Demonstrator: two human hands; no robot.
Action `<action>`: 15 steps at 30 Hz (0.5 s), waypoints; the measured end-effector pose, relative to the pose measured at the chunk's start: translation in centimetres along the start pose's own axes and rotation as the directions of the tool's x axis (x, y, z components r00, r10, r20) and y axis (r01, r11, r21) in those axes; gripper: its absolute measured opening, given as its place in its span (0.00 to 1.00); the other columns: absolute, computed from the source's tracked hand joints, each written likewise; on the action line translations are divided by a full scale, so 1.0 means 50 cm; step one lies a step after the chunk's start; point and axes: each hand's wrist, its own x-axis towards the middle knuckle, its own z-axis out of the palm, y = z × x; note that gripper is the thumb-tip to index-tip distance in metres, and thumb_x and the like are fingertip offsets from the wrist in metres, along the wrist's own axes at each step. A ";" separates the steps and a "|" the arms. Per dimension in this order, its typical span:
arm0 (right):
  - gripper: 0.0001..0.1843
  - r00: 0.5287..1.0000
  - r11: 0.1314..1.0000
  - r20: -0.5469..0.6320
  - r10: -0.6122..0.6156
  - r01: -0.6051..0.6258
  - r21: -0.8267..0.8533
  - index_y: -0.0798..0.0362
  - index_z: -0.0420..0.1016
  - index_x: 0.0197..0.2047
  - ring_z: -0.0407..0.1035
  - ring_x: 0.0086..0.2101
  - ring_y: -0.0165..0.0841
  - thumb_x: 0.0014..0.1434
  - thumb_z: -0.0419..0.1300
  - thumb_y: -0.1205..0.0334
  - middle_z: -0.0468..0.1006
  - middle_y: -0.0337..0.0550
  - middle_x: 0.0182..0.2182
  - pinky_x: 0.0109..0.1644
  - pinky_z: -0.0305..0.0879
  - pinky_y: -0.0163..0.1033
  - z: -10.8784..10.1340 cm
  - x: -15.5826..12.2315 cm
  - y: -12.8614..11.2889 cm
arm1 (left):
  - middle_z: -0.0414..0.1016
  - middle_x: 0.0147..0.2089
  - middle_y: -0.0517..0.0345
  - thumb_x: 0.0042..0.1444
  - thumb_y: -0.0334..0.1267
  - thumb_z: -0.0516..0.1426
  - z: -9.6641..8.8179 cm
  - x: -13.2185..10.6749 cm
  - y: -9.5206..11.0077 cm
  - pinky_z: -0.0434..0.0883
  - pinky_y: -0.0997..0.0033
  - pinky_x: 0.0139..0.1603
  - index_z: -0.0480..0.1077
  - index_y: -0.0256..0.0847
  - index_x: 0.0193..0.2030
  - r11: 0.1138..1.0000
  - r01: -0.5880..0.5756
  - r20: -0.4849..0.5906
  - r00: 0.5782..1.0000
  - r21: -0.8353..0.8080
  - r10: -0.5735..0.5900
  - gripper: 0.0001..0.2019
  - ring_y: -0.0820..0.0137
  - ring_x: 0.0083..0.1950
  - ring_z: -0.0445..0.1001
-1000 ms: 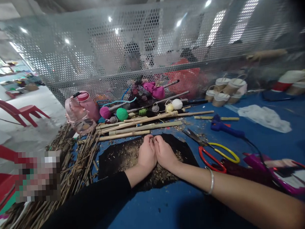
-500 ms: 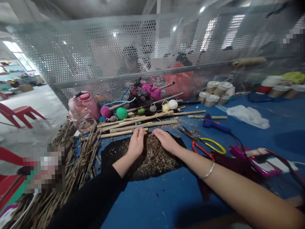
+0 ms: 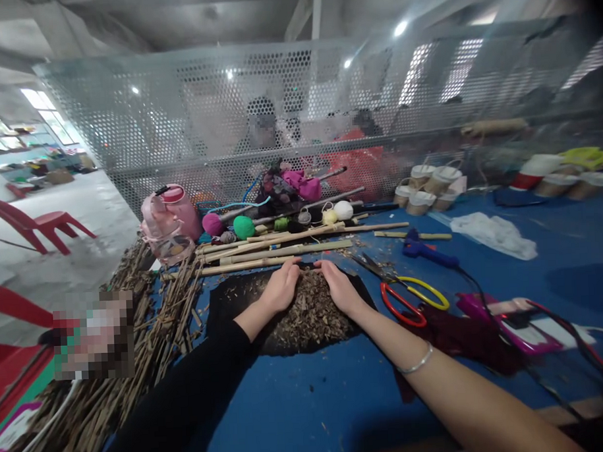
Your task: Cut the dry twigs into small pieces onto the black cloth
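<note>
A heap of brown dry flakes, like crushed leaves or bark chips (image 3: 309, 318), lies on a black cloth (image 3: 230, 304) on the blue table. My left hand (image 3: 282, 287) rests against the far left side of the heap, its fingers stretched forward and held together. Against the right side, my right hand (image 3: 339, 287) is cupped with fingers extended. Flakes show between the two palms, and neither hand grips anything. Some fingertips and the undersides of both hands are hidden. Scattered bits cover the left part of the cloth.
Bamboo sticks (image 3: 282, 252) and yarn balls (image 3: 243, 227) lie beyond the cloth. Scissors (image 3: 397, 279), a blue glue gun (image 3: 428, 251) and a purple-edged phone (image 3: 513, 327) are on the right. Dry stalks (image 3: 138, 363) are piled left, near a pink bag (image 3: 166, 231). A perforated screen (image 3: 203, 124) stands behind.
Both hands have shifted slightly to the right along the heap, still on either side of it. The whole view has also shifted a little with the head.
</note>
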 end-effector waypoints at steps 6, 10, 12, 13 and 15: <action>0.26 0.995 0.998 0.096 -0.026 0.031 -0.050 0.50 0.67 0.42 0.70 0.42 0.36 0.62 0.37 0.42 0.75 0.47 0.41 0.48 0.63 0.40 -0.046 0.039 0.015 | 0.67 0.55 0.43 0.62 0.50 0.38 -0.049 -0.043 -0.027 0.60 0.60 0.59 0.55 0.35 0.60 0.994 0.072 -0.077 0.994 -0.084 -0.078 0.26 0.64 0.56 0.66; 0.26 0.973 0.988 0.222 -0.059 0.088 -0.123 0.51 0.71 0.39 0.71 0.40 0.37 0.62 0.39 0.43 0.77 0.47 0.39 0.48 0.63 0.42 -0.053 0.066 0.004 | 0.66 0.57 0.44 0.61 0.52 0.38 -0.073 -0.083 -0.035 0.57 0.60 0.61 0.55 0.36 0.60 0.989 0.134 -0.088 0.986 -0.058 -0.139 0.27 0.65 0.59 0.63; 0.26 0.958 0.979 0.270 -0.092 0.136 -0.151 0.50 0.72 0.40 0.70 0.42 0.38 0.63 0.39 0.45 0.77 0.46 0.41 0.50 0.62 0.42 -0.037 0.081 -0.017 | 0.66 0.57 0.43 0.61 0.53 0.38 -0.072 -0.093 -0.034 0.57 0.60 0.61 0.57 0.35 0.59 0.990 0.128 -0.105 0.985 -0.062 -0.134 0.28 0.65 0.60 0.63; 0.25 0.950 0.973 0.294 -0.108 0.161 -0.165 0.50 0.73 0.40 0.70 0.43 0.38 0.63 0.40 0.46 0.77 0.45 0.42 0.51 0.61 0.42 -0.027 0.088 -0.031 | 0.66 0.57 0.43 0.61 0.54 0.38 -0.069 -0.095 -0.034 0.56 0.60 0.61 0.57 0.35 0.58 0.990 0.116 -0.118 0.985 -0.074 -0.125 0.29 0.64 0.60 0.63; 0.23 0.929 0.959 0.347 -0.126 0.203 -0.197 0.49 0.75 0.35 0.71 0.41 0.39 0.62 0.44 0.47 0.79 0.44 0.38 0.48 0.63 0.42 -0.011 0.101 -0.061 | 0.66 0.57 0.42 0.60 0.55 0.38 -0.062 -0.094 -0.037 0.56 0.60 0.62 0.58 0.35 0.58 0.987 0.099 -0.145 0.982 -0.127 -0.117 0.29 0.64 0.59 0.63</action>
